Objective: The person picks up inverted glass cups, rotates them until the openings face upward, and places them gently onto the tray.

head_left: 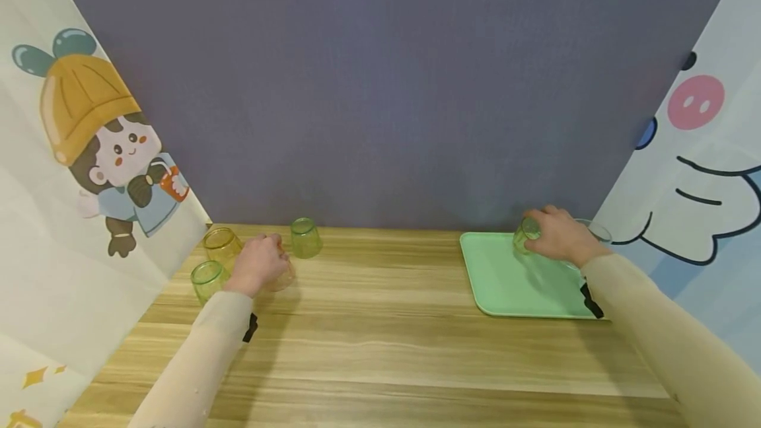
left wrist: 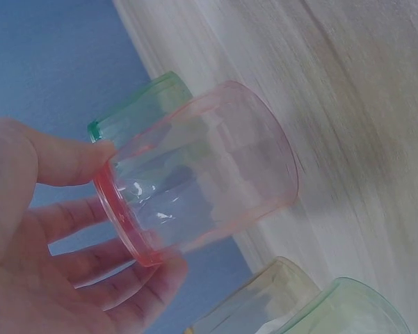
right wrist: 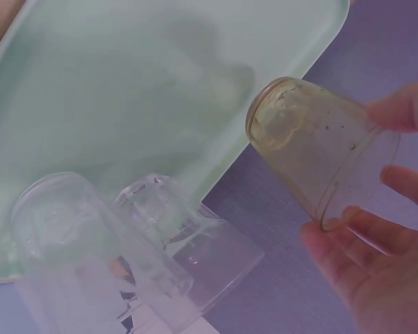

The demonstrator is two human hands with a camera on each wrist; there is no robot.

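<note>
A green cup (head_left: 526,232) is gripped by the right hand (head_left: 559,236) over the tray (head_left: 505,283) at 3 o'clock, while a pink cup (left wrist: 202,177) is gripped by the left hand (head_left: 258,263) at 9 o'clock.

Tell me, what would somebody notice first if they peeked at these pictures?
Probably the two hands, each holding a see-through cup. The left hand grips a pink cup among three more cups, green, yellow and green, at the wooden table's left end. The right hand holds an olive-tinted cup over the mint-green tray on the right, where two clear cups stand upside down.
</note>
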